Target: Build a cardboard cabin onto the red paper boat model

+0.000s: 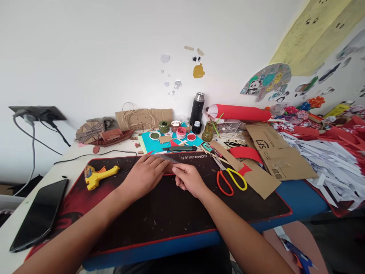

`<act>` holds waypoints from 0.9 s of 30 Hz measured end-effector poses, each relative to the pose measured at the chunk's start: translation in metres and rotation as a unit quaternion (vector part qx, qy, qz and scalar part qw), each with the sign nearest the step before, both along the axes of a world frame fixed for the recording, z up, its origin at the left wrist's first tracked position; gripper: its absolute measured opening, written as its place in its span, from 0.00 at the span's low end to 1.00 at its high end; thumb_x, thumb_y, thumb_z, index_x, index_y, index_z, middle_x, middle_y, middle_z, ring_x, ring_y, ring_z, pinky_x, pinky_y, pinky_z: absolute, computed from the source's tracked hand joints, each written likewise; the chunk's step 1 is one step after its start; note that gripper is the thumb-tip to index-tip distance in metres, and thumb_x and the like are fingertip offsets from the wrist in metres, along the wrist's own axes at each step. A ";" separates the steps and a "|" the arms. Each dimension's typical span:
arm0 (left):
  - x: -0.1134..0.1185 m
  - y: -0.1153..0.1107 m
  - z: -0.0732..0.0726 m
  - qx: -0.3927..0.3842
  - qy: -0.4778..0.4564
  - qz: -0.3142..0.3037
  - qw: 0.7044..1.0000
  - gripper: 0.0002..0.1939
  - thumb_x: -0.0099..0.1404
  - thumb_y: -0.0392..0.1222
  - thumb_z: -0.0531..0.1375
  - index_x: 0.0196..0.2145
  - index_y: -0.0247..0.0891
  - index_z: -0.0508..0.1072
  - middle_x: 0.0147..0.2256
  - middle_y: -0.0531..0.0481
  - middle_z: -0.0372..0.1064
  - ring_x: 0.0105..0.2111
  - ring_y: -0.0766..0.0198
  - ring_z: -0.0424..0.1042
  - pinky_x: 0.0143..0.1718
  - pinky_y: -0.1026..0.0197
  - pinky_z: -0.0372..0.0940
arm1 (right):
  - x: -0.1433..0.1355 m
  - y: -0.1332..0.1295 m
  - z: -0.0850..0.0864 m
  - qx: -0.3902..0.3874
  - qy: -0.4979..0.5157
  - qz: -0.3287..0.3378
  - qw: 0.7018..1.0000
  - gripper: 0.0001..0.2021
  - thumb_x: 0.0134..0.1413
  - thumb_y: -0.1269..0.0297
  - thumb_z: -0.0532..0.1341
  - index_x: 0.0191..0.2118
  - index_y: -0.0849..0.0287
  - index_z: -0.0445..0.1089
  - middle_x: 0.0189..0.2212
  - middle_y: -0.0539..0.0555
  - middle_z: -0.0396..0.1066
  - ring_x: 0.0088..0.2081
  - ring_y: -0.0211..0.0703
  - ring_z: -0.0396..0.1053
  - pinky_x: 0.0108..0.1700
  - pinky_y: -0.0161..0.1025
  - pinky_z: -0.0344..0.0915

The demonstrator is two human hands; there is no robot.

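Note:
My left hand (145, 173) lies palm down over the middle of the dark desk mat (154, 224), its fingers resting on a thin clear sheet (165, 157). Between my hands, part of a brownish piece with a red edge (169, 168) shows; the rest is hidden under my left hand. My right hand (188, 178) pinches the right end of the clear sheet between thumb and forefinger, with the other fingers curled in. Scissors with red and yellow handles (231, 180) lie to the right. A yellow glue gun (101, 176) rests at the left of the mat.
Behind my hands, paint jars (181, 133) and a utility knife (181, 148) sit on blue paper (148, 141). Cardboard (281, 156) and white paper strips (336, 167) are at the right. A black phone (41, 213) lies left; a black flask (197, 110) stands behind.

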State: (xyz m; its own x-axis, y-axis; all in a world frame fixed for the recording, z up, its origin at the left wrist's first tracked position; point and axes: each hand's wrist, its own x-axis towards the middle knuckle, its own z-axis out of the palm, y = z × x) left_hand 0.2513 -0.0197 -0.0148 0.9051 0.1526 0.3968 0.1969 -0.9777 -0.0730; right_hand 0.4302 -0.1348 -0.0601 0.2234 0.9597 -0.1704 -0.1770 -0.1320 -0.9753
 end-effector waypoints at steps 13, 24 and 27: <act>-0.032 0.034 0.012 -0.276 -0.103 0.113 0.949 0.18 0.73 0.48 0.57 0.57 0.42 0.74 0.49 0.43 0.81 0.49 0.48 0.79 0.55 0.48 0.70 | 0.003 -0.023 0.028 0.086 -0.056 -0.149 0.983 0.21 0.64 0.47 0.63 0.45 0.62 0.79 0.13 0.41 0.60 0.12 0.31 0.53 0.15 0.31 0.49; -0.042 0.013 0.014 -0.601 -0.184 0.048 0.777 0.22 0.67 0.57 0.69 0.50 0.41 0.76 0.51 0.40 0.80 0.51 0.49 0.78 0.53 0.51 0.73 | 0.006 -0.018 0.030 0.087 -0.096 0.033 0.991 0.26 0.60 0.55 0.69 0.62 0.56 0.73 0.23 0.43 0.68 0.19 0.33 0.61 0.21 0.32 0.58; -0.038 0.006 0.018 -0.595 -0.183 0.040 0.781 0.22 0.66 0.56 0.69 0.51 0.41 0.77 0.52 0.40 0.79 0.51 0.48 0.78 0.54 0.49 0.73 | -0.001 -0.018 0.028 0.088 -0.129 0.077 0.985 0.32 0.57 0.58 0.72 0.67 0.54 0.70 0.25 0.43 0.69 0.23 0.36 0.64 0.26 0.34 0.61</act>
